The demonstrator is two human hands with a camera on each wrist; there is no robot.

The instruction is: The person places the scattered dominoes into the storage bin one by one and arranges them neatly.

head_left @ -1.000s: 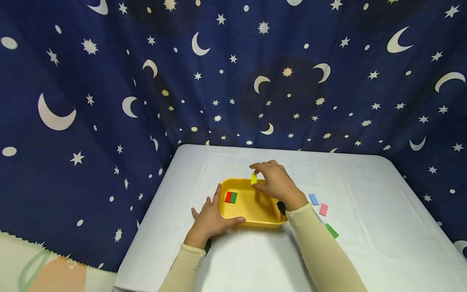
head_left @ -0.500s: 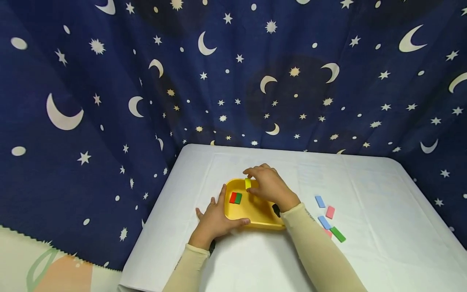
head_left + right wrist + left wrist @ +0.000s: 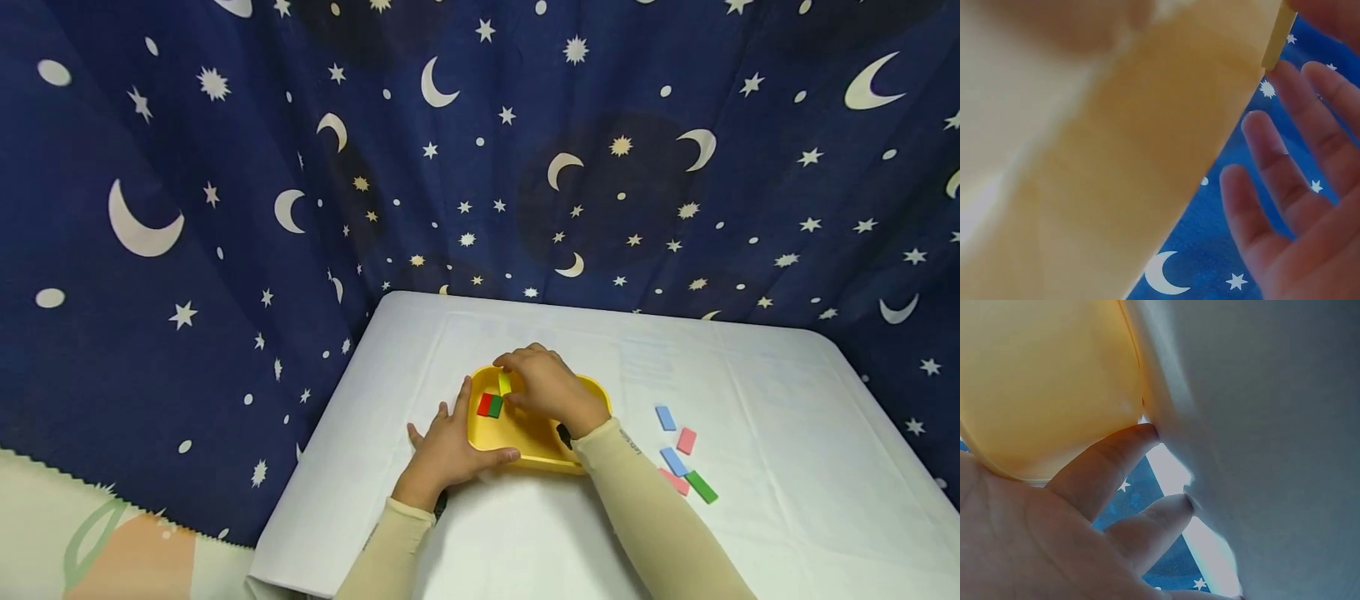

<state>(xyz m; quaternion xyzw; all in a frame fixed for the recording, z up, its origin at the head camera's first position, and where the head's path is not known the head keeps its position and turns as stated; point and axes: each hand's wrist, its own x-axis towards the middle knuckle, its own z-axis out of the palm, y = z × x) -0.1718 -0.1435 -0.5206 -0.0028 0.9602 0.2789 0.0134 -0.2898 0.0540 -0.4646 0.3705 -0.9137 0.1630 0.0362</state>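
Note:
My right hand (image 3: 546,385) pinches a small flat yellow block (image 3: 505,383) between thumb and fingertips. The block stands upright, low over the inside of a yellow plastic tub (image 3: 517,435). Close by, a red block (image 3: 485,405) and a dark green block (image 3: 496,407) lie side by side in the tub's left part. The right wrist view catches one end of the yellow block (image 3: 1279,37), with the other fingers spread. My left hand (image 3: 444,450) rests against the tub's near left corner, its fingers stretched out and its thumb along the front wall.
On the white-covered table (image 3: 810,467), right of the tub, lie two blue blocks (image 3: 665,417), two pink blocks (image 3: 686,441) and a green block (image 3: 701,487). My right forearm passes close beside them. A dark blue curtain (image 3: 480,167) hangs behind the table.
My right hand has moved left and down with the yellow block, from above the tub's back rim to beside the green block. The left hand keeps its place at the tub.

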